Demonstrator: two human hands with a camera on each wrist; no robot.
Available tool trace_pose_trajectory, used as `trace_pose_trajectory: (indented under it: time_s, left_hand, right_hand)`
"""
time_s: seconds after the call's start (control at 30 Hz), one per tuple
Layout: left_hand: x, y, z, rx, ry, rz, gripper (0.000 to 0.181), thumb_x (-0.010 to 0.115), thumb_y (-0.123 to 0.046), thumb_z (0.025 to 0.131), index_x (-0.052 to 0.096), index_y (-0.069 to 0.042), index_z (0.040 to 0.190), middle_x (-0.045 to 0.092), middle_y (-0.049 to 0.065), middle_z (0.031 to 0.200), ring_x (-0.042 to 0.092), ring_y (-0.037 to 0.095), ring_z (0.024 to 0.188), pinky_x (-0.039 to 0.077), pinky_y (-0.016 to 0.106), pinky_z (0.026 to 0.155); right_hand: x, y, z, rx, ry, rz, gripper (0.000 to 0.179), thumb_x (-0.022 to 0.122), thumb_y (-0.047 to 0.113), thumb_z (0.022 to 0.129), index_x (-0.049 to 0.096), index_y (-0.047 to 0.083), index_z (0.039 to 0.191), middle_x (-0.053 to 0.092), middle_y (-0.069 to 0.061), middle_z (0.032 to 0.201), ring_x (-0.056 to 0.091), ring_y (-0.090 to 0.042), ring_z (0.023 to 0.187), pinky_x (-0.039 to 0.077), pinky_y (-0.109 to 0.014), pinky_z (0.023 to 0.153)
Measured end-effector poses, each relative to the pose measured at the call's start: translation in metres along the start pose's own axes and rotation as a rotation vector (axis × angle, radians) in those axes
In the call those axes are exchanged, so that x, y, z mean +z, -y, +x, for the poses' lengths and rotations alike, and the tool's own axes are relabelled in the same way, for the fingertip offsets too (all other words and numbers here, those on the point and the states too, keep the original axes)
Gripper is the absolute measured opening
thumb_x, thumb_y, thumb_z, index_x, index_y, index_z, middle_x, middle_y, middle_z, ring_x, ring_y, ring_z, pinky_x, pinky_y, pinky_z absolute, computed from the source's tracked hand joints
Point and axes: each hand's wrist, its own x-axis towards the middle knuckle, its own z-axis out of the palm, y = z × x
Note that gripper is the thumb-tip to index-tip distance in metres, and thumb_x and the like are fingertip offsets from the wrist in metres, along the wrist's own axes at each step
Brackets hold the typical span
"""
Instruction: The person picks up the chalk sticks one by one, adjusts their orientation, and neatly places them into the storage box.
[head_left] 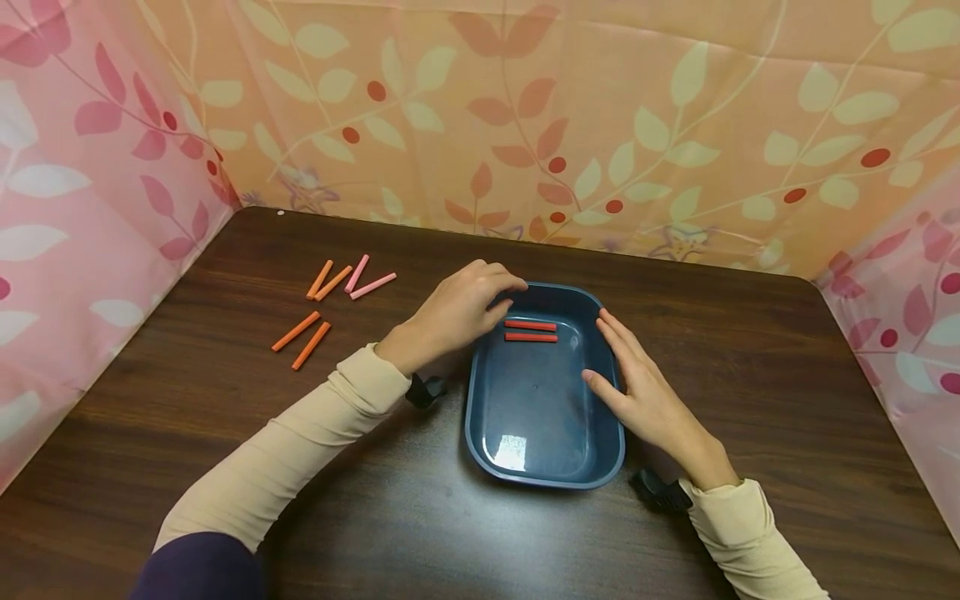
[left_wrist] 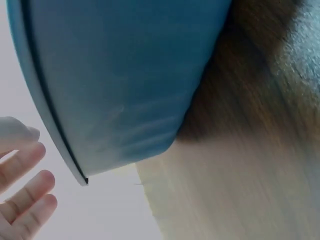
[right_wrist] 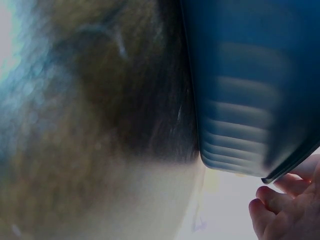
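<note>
A dark blue rectangular plastic bin (head_left: 536, 482) stands on the table, with two short red sticks (head_left: 530, 337) lying side by side in its far part. My left hand (head_left: 468, 302) hovers over the bin's far left edge, fingers loosely bent and holding nothing. In the left wrist view, the left fingertips (left_wrist: 37, 155) are apart from the bin's rim. At the right side, my right hand (head_left: 648, 392) has its fingers along the rim and its thumb over the inside. The right wrist view shows the right fingers (right_wrist: 272, 200) close by the rim's corner; firm contact is unclear.
On the table's left lie two pink sticks (head_left: 372, 286), two light orange sticks (head_left: 333, 283) and two darker orange sticks (head_left: 311, 346). The dark wooden table (head_left: 420, 533) is bordered by a flowered curtain (head_left: 525, 125) at the back and both sides.
</note>
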Motion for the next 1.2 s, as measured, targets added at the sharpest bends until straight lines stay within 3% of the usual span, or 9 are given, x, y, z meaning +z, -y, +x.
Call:
trace_pose_trajectory:
  time_s: [0.3,0.9,1.2]
  left_hand:
    - [-0.007,0.003,-0.008,0.015,-0.023,0.018,0.027,0.065,-0.010,0.093,0.071,-0.009,0.120,0.071,0.006,0.117,0.062,0.024,0.105,0.051,0.036,0.089]
    - [-0.025,0.014,-0.029,-0.016,-0.060,0.038,0.032,0.070,-0.008,0.090,0.069,-0.007,0.121,0.070,0.009,0.117,0.061,0.027,0.105,0.050,0.040,0.092]
    - [-0.032,0.020,-0.042,-0.069,-0.068,0.040,0.035,0.070,-0.007,0.089,0.068,-0.007,0.124,0.069,0.010,0.119,0.061,0.030,0.105,0.049,0.042,0.092]
  right_hand:
    - [0.001,-0.002,0.000,-0.002,-0.003,-0.003,0.077,0.063,0.024,0.096,0.022,0.001,0.157,0.015,-0.011,0.167,0.022,-0.038,0.150,0.025,-0.066,0.113]
    - [0.000,0.001,0.000,0.011,0.010,0.005,0.076,0.063,0.024,0.096,0.022,0.003,0.157,0.015,-0.010,0.167,0.020,-0.036,0.151,0.024,-0.066,0.114]
    - [0.000,0.001,-0.001,0.012,0.014,-0.006,0.076,0.063,0.026,0.097,0.022,0.004,0.157,0.014,-0.010,0.167,0.020,-0.036,0.151,0.025,-0.066,0.114]
